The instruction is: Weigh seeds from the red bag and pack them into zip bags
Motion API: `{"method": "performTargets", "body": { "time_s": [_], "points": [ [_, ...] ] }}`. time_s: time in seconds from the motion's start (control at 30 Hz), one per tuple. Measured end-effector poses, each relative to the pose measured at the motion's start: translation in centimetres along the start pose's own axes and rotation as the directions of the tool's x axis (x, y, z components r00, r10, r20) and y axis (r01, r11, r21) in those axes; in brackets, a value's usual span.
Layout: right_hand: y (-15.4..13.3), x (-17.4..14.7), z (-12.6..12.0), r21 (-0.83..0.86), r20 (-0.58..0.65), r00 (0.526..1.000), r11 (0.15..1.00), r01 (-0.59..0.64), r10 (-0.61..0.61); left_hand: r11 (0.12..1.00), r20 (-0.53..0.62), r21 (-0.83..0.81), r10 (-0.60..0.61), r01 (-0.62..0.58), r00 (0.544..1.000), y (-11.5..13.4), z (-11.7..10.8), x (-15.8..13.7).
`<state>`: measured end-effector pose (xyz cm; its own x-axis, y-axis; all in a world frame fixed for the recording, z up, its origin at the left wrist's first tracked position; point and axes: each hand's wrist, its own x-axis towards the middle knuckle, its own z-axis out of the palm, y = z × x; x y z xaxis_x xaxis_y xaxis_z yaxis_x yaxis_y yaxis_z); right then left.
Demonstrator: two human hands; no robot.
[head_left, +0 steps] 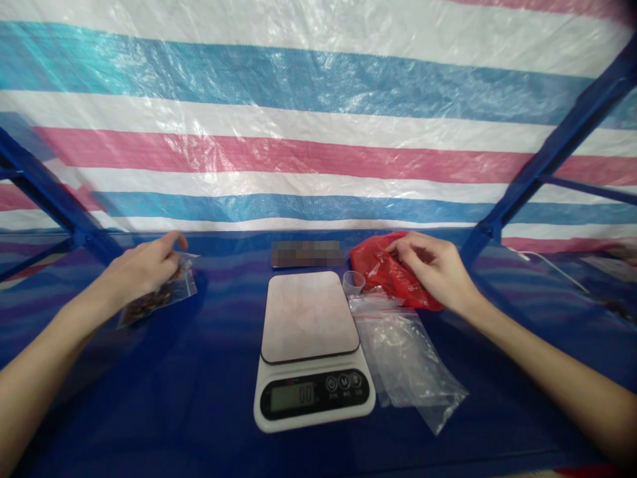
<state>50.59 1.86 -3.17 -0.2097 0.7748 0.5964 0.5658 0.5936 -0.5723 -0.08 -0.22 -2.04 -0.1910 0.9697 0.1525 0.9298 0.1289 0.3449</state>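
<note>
At the left, a clear zip bag (192, 282) with small dark brown pieces inside lies on the blue tabletop. My left hand (146, 269) is over it, index finger lifted apart from the others and lower fingers touching or just above the plastic. On the right, my right hand (438, 265) pinches the crumpled red plastic bag (373, 262) between thumb and fingers; what is inside the red bag is hidden. Between the hands stands a white digital kitchen scale (311, 318) with a bare platform. Its display ends in zeros.
Several flat, clear zip bags (408, 358) lie to the scale's right. A small clear plastic cup (353, 283) stands by its upper right corner. Behind the scale is a blurred-out flat object (308, 254). Blue metal posts (547, 146) and a striped sheet (298, 106) enclose the back.
</note>
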Motion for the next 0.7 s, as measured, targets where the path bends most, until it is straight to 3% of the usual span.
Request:
{"method": "performTargets", "body": {
  "time_s": [0.13, 0.27, 0.43, 0.5, 0.6, 0.7],
  "points": [
    [0.0, -0.1, 0.1, 0.025, 0.034, 0.999, 1.000, 0.007, -0.008, 0.994, 0.037, 0.079, 0.072, -0.074, 0.997, 0.7, 1.0, -0.2],
    [-0.2, -0.1, 0.1, 0.026, 0.033, 0.999, 1.000, 0.005, -0.006, 0.985, 0.068, -0.152, 0.094, -0.083, 0.993, 2.6, 2.1, -0.7],
    [-0.5, 0.0, 0.0, 0.028, 0.028, 0.999, 0.999, 0.030, -0.030, 0.926, -0.076, -0.364, 0.075, -0.098, 0.994, 3.8, 2.6, -1.2],
    [-0.5, 0.0, -0.1, 0.020, 0.033, 0.999, 0.999, 0.036, -0.037, 0.884, -0.128, -0.456, 0.052, -0.106, 0.990, 4.1, 2.7, -1.3],
    [-0.4, -0.1, -0.1, 0.018, 0.030, 0.999, 0.999, 0.029, -0.030, 0.786, -0.273, -0.576, 0.072, -0.223, 0.959, 5.1, 2.6, -1.4],
    [-0.5, -0.2, -0.1, 0.028, 0.010, 1.000, 0.999, 0.024, -0.024, 0.613, -0.355, -0.722, 0.070, -0.321, 0.932, 6.7, 2.4, -1.9]
  ]
}}
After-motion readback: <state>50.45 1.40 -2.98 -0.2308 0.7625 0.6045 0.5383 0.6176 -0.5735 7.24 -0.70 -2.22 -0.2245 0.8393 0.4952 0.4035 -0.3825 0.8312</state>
